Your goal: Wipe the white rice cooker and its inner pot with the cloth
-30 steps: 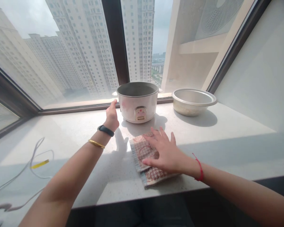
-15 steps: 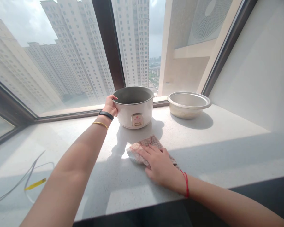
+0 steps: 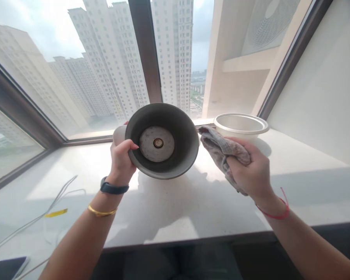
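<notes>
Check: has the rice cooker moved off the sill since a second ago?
Yes. The rice cooker is lifted and tipped toward the camera by the left hand; the inner pot stays put.

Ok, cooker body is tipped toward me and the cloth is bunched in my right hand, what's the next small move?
Probably bring the cloth into the cooker body and press it to the inner wall. The left hand grips the rim with the opening facing you, and the right hand holds the cloth just beside that rim, not yet inside.

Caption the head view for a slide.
Left hand tilts white rice cooker body toward camera; right hand grips crumpled grey cloth.
</notes>
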`<state>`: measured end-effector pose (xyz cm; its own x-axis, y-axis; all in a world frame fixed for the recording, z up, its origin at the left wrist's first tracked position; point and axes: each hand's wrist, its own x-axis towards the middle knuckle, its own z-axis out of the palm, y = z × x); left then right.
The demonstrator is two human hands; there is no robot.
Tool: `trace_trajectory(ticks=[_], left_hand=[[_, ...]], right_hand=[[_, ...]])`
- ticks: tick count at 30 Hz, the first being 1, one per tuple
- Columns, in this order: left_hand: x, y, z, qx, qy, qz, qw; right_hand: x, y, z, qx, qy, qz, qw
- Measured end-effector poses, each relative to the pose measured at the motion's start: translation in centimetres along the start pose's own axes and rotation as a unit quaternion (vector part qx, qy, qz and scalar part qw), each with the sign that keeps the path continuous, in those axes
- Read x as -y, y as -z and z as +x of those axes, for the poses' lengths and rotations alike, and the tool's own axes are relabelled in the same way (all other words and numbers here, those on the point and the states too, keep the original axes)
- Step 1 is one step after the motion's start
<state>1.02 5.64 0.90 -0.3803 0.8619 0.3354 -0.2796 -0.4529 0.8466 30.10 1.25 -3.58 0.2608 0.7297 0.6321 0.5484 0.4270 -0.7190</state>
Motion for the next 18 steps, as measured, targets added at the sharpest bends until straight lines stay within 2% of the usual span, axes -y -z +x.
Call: trace_trajectory(ticks=[1,3,5,7,10,12,15,18], left_hand=[[-0.3,0.2,-0.7,0.015,-0.026,0.001,1.000],[-0.7,0.4,-1.8,0.031,-0.049,0.010,0.998],[-0.8,0.6,-2.5,0.024,-0.044,0.020,0.999],[-0.7,0.6,-3.0,0.015,-0.044,0.023,0.999],[-0.5,0.5,-3.7,0.001,-0.053,0.031,0.998],[-0.4,0.5,-4.0,-0.005,-0.061,0.039,0.997],[-0.2,0.5,-4.5,-0.004,-0.080,0.045,0.996],[-0.1,0.3,-4.8,0.008,-0.089,0.055,0.994]], right_hand=[[0.8,-0.4,0.6,0.010,0.056,-0.004,0.998],[2.1,-1.9,1.8,0.081,0.177,-0.023,0.981],[3.0,-4.0,2.7,0.183,0.268,-0.082,0.942],[3.4,-6.2,3.3,0.279,0.303,-0.181,0.893],[3.4,-8.7,3.5,0.366,0.295,-0.299,0.830],[3.3,-9.7,3.2,0.413,0.278,-0.318,0.807],[3.7,-10.6,2.2,0.493,0.249,-0.264,0.791],[5.0,-11.3,0.8,0.556,0.166,-0.109,0.807]])
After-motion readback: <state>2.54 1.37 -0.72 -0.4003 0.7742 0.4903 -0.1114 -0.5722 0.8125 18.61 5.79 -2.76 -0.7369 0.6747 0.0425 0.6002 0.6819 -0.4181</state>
